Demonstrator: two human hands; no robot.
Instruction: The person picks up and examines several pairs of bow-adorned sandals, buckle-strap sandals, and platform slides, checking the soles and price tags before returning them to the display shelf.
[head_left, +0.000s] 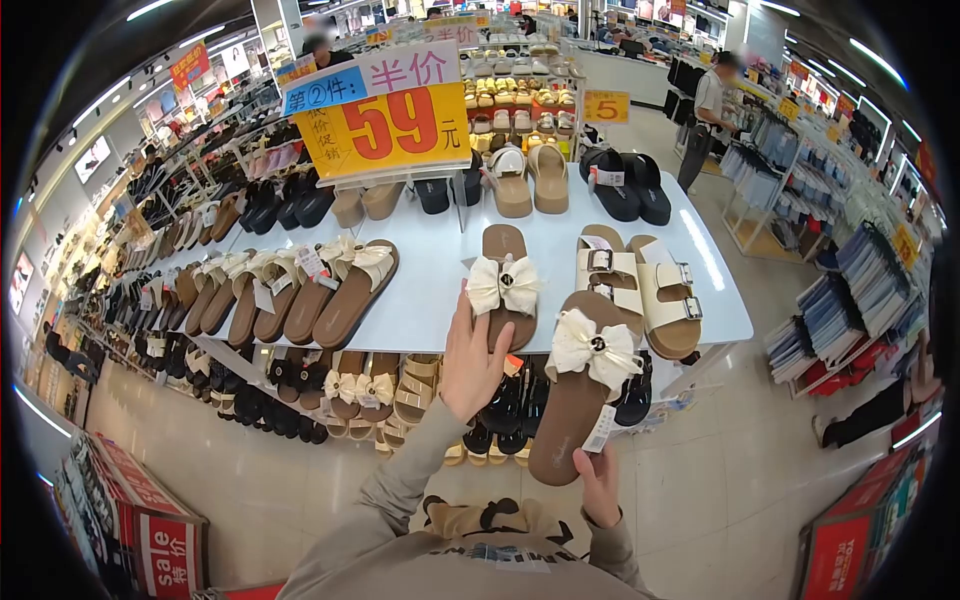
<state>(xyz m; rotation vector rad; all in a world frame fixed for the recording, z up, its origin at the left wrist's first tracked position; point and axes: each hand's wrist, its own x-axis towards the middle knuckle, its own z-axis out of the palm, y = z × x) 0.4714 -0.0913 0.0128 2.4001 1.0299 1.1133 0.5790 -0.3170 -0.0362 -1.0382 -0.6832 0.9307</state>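
Two bare hands handle a matching pair at a shoe display. The right hand [600, 490] pinches the heel end of a brown-soled slipper [560, 415], thumb beside a white tag [600, 428], holding it raised at the front edge of a white table [435, 290]. The left hand [474, 360], thumb and fingers spread, touches the heel end of its mate [505, 245], which lies on the table (each wears a cream bow with a dark button). Buckled sandals [672, 310] sit to the right, partly behind the raised slipper. A row of bow slippers [362, 300] lines the left side. A yellow sign [385, 130] reading "59" stands behind; farther off, at right, a person [708, 105] stands near clothes racks [765, 180].
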